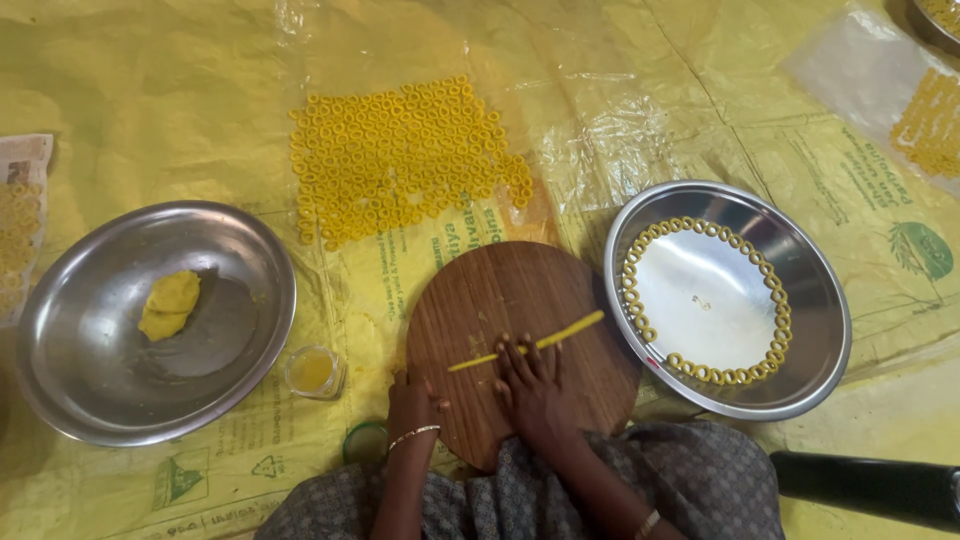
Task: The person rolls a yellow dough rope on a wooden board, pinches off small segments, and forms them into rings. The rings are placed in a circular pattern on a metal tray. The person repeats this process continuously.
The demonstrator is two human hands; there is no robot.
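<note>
A thin yellow dough rope (570, 331) lies across a round wooden board (520, 290). My right hand (532, 387) presses flat on the rope's middle, fingers spread. At the board's left edge rests my left hand (412, 402), fingers curled on the wood, a bangle on its wrist. A steel plate (810, 300) to the right carries small dough rings laid around its inner rim. Another steel plate (240, 300) on the left holds a lump of yellow dough (170, 304).
Many yellow dough rings (400, 160) are spread on the yellow plastic sheet beyond the board. A small glass jar of yellow liquid (313, 371) and a green lid (366, 441) sit left of the board. More rings lie at far left and top right. A black cylinder (870, 487) lies at lower right.
</note>
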